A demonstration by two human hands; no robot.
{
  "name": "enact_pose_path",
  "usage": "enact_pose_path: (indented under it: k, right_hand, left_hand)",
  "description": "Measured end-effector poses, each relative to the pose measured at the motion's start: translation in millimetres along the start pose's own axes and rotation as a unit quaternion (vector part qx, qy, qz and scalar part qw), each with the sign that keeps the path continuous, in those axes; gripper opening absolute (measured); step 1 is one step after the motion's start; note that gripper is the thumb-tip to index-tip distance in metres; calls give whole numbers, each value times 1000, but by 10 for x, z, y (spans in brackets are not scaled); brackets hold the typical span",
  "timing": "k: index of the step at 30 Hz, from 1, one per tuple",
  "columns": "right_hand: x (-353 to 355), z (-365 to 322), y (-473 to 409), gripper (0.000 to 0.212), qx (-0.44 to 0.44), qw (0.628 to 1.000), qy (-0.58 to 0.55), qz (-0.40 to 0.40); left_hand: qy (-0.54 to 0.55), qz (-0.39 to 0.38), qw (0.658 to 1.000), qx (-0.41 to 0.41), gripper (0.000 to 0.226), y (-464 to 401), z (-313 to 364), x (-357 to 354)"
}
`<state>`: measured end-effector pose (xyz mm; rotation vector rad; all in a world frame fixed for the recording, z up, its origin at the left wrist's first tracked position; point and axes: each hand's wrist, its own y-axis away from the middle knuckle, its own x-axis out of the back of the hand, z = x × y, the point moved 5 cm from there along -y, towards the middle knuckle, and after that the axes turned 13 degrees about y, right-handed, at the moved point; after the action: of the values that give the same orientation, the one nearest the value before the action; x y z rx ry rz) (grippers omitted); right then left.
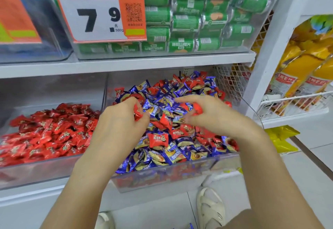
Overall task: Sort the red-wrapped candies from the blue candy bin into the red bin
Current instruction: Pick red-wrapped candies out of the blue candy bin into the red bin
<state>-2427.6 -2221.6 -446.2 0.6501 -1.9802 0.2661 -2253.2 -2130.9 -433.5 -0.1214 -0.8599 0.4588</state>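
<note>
White shelf unit (126, 63), two levels in view. Upper level: clear bin of green snack packs (198, 17) with an orange-and-white price tag (97, 12) reading 7.9 on its front. Lower level, left: red bin (36, 171), clear-walled, holding only red-wrapped candies heaped toward its left side. Lower level, right, just beside it: blue candy bin (162, 176), piled with blue wrappers and red ones mixed through the heap. Both hands over the mixed pile. Left hand (120, 120) curled, fingers pinching a red-wrapped candy (137, 112) near the bin's left wall. Right hand (212, 115) curled, a second red candy (197, 109) gripped between thumb and fingers. One loose red candy (158, 139) lies face up between the wrists. Pale sandal (210, 209) on the floor below.
</note>
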Motion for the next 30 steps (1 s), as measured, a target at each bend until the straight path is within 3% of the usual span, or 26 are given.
enact_pose_path:
  k: [4,7,9,12,15,20,23,27,30]
  right_hand:
    - [148,278,83,1,-60,994,53,73]
    - [41,276,97,11,-55,994,87,47]
    - [-84,218,76,14,-33,995,93,20]
    - [-330,114,54,33,3,988,151,-32]
    - [-449,30,66,39,27,978,204,-30]
    - [-501,-104,88,38,66,970,232,-23]
    - [-420,-51,67,23,59,983,171,17]
    - [-256,74,58,19,25,988,129,85]
    - [-242,94,50,17,19,989,103,106]
  left_hand:
    - [-19,-21,1000,1,15,-8,-37,-13]
    - [-12,-85,996,6,13,20,-48,-103]
    - [-16,-139,990,3,27,80,-29,-215]
    - [-87,-212,973,-33,43,177,34,-432]
    - [-135,-240,959,-61,41,210,63,-517]
    - [-142,-221,962,-80,26,184,61,-453]
    - [-72,-148,984,-72,9,110,63,-234]
    - [-8,-28,998,-63,17,-18,36,131]
    - [-24,-18,998,-59,25,-56,14,228]
